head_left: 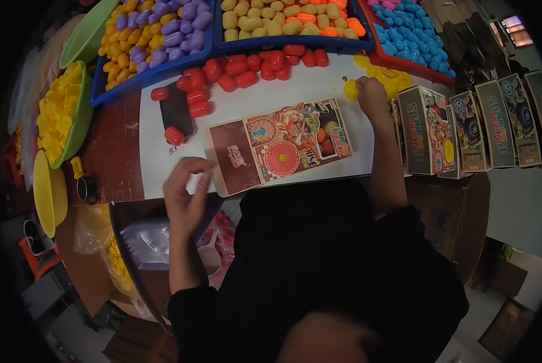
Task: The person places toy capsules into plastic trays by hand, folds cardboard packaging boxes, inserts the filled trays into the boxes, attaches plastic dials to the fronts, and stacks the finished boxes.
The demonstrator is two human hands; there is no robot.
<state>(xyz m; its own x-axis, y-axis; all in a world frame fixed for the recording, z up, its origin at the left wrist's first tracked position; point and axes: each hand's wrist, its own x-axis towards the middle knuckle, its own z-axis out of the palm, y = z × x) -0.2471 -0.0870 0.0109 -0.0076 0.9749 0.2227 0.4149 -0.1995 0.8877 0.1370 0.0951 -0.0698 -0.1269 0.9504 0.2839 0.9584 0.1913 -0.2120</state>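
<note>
A long printed box (235, 154) with a window showing coloured capsules lies slightly tilted on the white table top. My left hand (187, 187) is at its left end, fingers curved and thumb apart, with the fingertips close to the edge and nothing visible between them. Beyond the box's right end, my right hand (372, 100) is closed over a pile of flat yellow pieces (394, 80); what its fingers hold is hidden. A round yellow piece (283, 158) lies on the box's red disc. Red capsules (245, 79) are scattered behind the box.
Blue trays (156, 77) of purple, orange, beige and neon capsules line the back, beside a red tray (416, 73) of blue ones. Printed boxes (495, 124) stand upright at right. A dark phone-like slab (178, 114) and green basket (82, 121) are at left.
</note>
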